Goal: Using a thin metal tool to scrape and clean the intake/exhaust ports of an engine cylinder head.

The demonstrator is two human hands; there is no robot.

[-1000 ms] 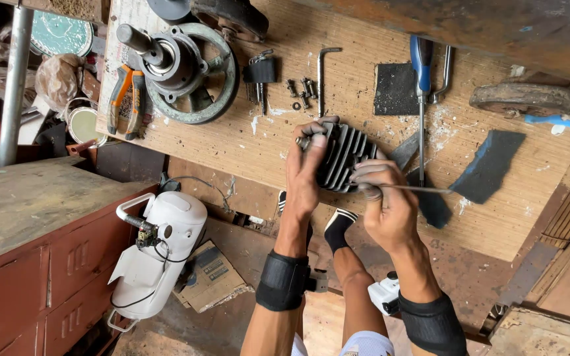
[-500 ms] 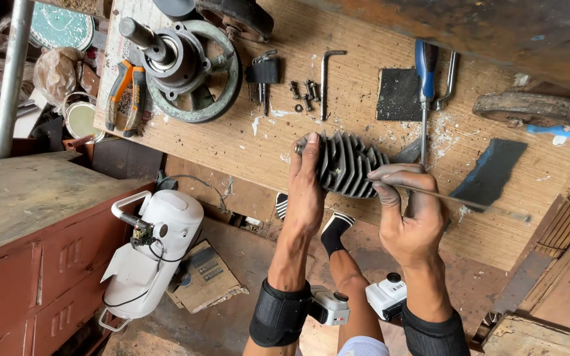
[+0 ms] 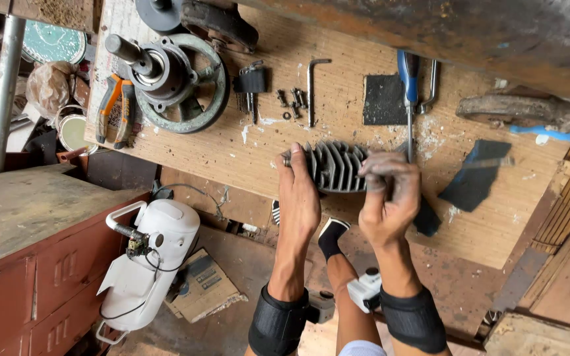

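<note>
Finned metal cylinder (image 3: 334, 166) at frame centre, resting on near edge of wooden desk (image 3: 232, 155). Left hand (image 3: 298, 198) clasped against its left end, fingers wrapped on fins. Right hand (image 3: 390, 198) closed in fist at its right end, gripping thin metal tool (image 3: 489, 161) that runs right over dark sheet (image 3: 473, 184). Blue-handled screwdriver (image 3: 408, 86) above. Flywheel (image 3: 173, 82), orange pliers (image 3: 115, 109) upper left.
</note>
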